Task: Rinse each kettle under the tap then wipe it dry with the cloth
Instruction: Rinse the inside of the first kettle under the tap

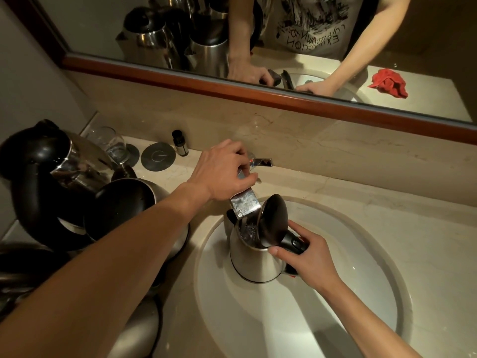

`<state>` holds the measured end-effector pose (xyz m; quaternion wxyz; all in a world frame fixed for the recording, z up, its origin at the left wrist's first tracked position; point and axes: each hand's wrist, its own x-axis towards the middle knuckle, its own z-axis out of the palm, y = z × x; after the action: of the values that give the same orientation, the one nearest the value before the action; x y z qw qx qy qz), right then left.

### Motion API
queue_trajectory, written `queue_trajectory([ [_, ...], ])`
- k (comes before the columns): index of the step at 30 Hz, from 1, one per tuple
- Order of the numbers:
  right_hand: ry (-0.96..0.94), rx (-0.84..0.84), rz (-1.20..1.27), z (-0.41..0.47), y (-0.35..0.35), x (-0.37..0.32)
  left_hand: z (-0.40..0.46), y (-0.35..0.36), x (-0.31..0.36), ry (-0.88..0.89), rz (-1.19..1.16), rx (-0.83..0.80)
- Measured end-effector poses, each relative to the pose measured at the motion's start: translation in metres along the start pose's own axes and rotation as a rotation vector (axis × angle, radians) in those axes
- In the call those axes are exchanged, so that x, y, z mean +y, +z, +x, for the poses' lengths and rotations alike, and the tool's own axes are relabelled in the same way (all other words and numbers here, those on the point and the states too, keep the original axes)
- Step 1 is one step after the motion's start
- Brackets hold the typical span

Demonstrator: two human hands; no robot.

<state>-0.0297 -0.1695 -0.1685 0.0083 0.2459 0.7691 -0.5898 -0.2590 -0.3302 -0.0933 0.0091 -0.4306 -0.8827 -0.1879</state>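
Steel kettle point(254, 259) sits upright in the white sink basin point(335, 293), lid point(275, 220) flipped open and standing up, spout end toward the tap; water visible inside. Right hand point(307, 262) grips the kettle's black handle point(294, 244), fingers curled round it, thumb on top near the lid hinge. Tap spout point(244, 204) pokes out right over the kettle's open mouth. Left hand point(224, 171) is on the tap, fingers curled over its top, thumb against the side; a chrome lever point(262, 162) sticks out to the right from behind the fingers. Left of the sink, several other kettles point(77, 182) crowd the bench point(387, 182), steel bodies with black lids and handles, touching or overlapping each other. Behind them a glass tumbler point(111, 143) on a round coaster, a second round coaster point(158, 156) beside it, and a small dark bottle point(180, 143) by the wall. Red cloth point(388, 82) shows only in the mirror point(180, 34), bunched on the bench on the far side of the sink.
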Motion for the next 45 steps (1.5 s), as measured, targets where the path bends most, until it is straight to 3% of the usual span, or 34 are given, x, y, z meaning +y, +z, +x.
queue_trajectory([
  [45,-0.076,0.002,-0.047,0.0008,0.0012,-0.0025,0.0008,0.0001,0.0004,-0.01,0.015,0.007],
])
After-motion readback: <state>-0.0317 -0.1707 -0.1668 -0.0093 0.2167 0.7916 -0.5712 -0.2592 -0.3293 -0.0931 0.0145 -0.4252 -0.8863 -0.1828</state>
